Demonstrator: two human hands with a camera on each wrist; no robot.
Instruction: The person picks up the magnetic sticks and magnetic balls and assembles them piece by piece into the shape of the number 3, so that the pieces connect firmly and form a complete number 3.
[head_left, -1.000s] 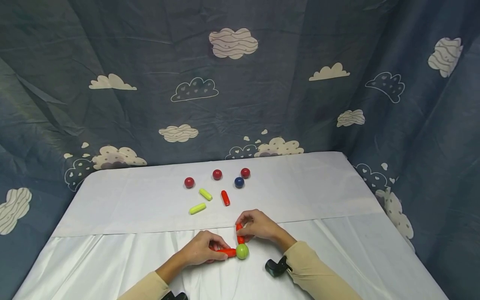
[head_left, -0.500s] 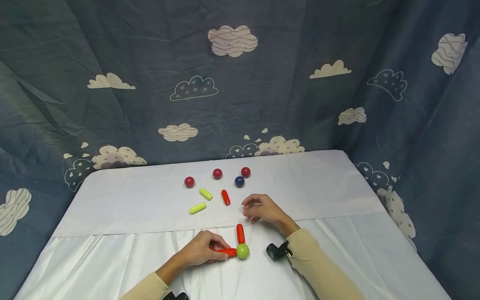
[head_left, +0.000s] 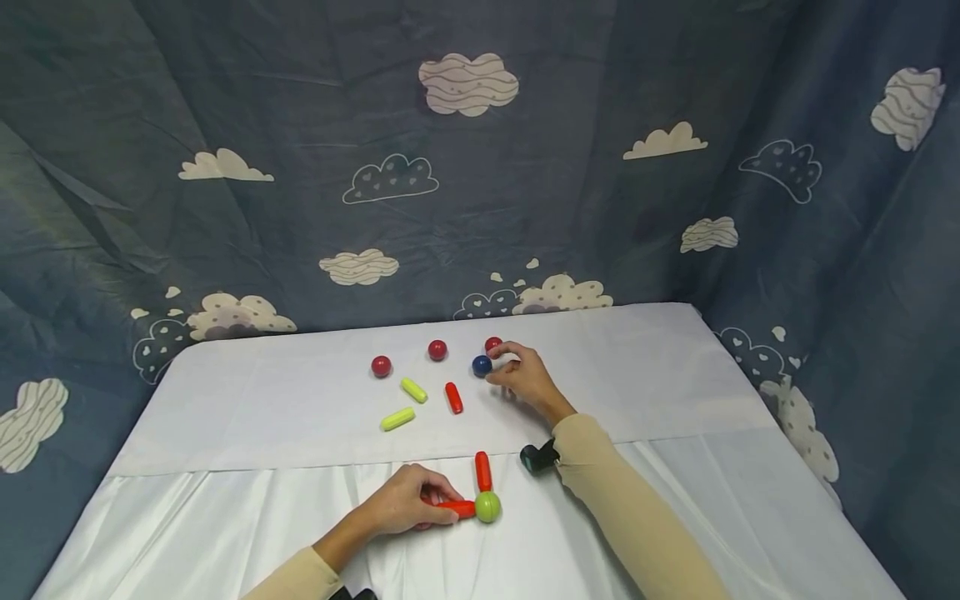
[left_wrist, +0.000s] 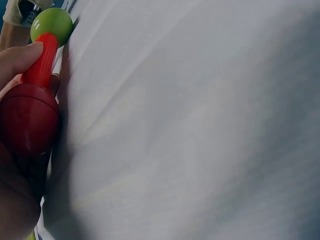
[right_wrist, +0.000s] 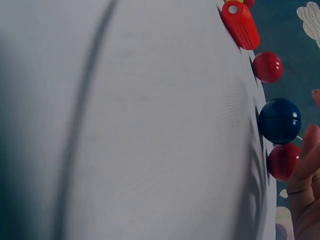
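My left hand (head_left: 408,502) pinches a red stick (head_left: 463,508) low over the white cloth. A green ball (head_left: 487,507) sits at one end of that stick, and a dark red ball (left_wrist: 30,122) at the other, mostly covered by the hand in the head view. From the green ball a second red stick (head_left: 483,472) points away toward the back. My right hand (head_left: 527,382) is at a blue ball (head_left: 482,366), thumb and forefinger apart on its right side. In the right wrist view the fingertips (right_wrist: 311,137) are close to the blue ball.
Behind the blue ball is a red ball (head_left: 492,344), partly covered by the right fingers. Two more red balls, one (head_left: 437,350) and another (head_left: 381,367), lie to the left. A loose red stick (head_left: 453,398) and two yellow-green sticks (head_left: 397,419) lie in front of them.
My right hand has let go of the upright red stick and moved back to the blue ball. The left hand stays in place on its red stick.
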